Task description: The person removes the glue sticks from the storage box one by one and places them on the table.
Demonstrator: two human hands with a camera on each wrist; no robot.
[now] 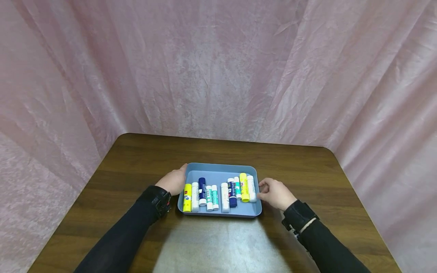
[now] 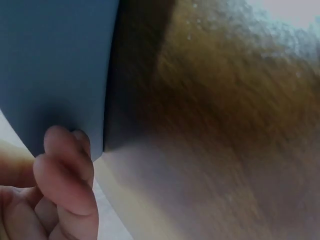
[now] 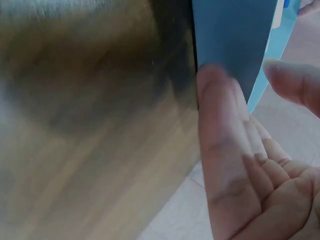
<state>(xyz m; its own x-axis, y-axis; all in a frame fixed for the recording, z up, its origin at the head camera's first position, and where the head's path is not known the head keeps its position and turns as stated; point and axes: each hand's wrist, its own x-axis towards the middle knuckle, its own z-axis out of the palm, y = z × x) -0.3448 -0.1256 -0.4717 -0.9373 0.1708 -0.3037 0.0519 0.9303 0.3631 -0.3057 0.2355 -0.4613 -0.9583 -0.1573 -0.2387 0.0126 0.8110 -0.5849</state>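
Observation:
A shallow blue-grey tray (image 1: 218,217) sits on the wooden table, with two groups of glue sticks lying side by side in it. The left group includes a yellow glue stick (image 1: 187,198) and a navy one (image 1: 202,191); the right has another yellow glue stick (image 1: 244,187) and a white one (image 1: 251,188). My left hand (image 1: 173,181) touches the tray's left end, loosely bent fingertips against its outer wall (image 2: 55,65); the thumb tip is hidden. At the right end, my right hand (image 1: 275,194) lays nearly straight fingers (image 3: 220,120) along the outer wall, its thumb apart near the rim.
The brown wooden table (image 1: 143,151) extends around the tray on all sides, with a bright reflection in front. Pink curtains (image 1: 218,76) hang behind and beside it. A black band (image 1: 160,199) circles each wrist.

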